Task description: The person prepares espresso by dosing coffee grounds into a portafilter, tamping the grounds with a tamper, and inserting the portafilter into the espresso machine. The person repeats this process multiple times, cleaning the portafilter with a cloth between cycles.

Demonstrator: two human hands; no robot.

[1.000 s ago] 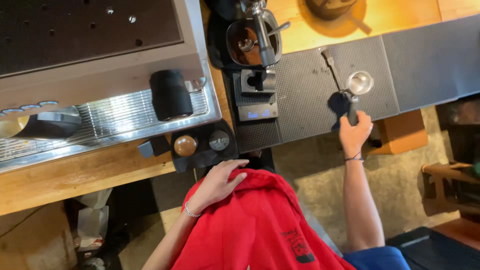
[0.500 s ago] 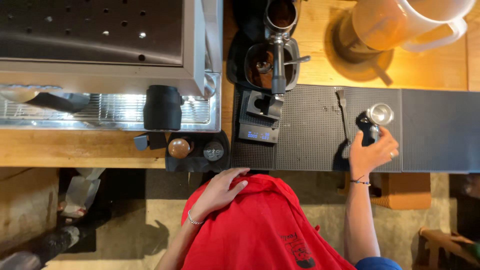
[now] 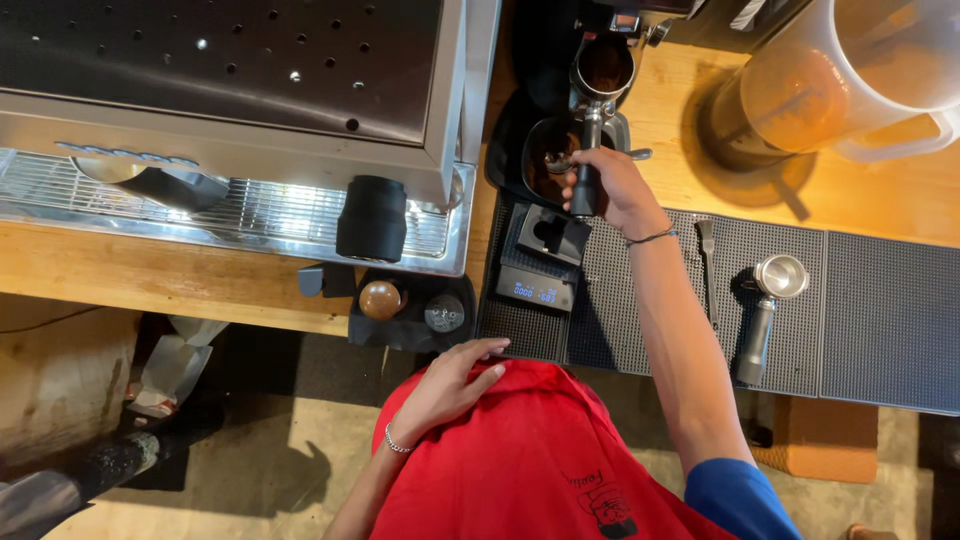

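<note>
Whereas earlier on mat portafilter (image 3: 768, 300), right hand (image 3: 610, 185) now grips grinder portafilter handle (image 3: 584, 190).

The right hand (image 3: 610, 185) has left the metal portafilter (image 3: 768, 300) and now grips the grinder's portafilter handle (image 3: 584, 190).

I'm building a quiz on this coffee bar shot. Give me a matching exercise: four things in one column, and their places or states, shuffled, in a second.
Things:
1. right hand
2. left hand
3. spare portafilter
4. digital scale

Places or states:
A. lying unheld on the dark rubber mat
B. resting on the red apron
C. gripping the handle of the portafilter at the grinder
D. display lit, nothing on it

Pairs: 1-C, 2-B, 3-A, 4-D
</note>
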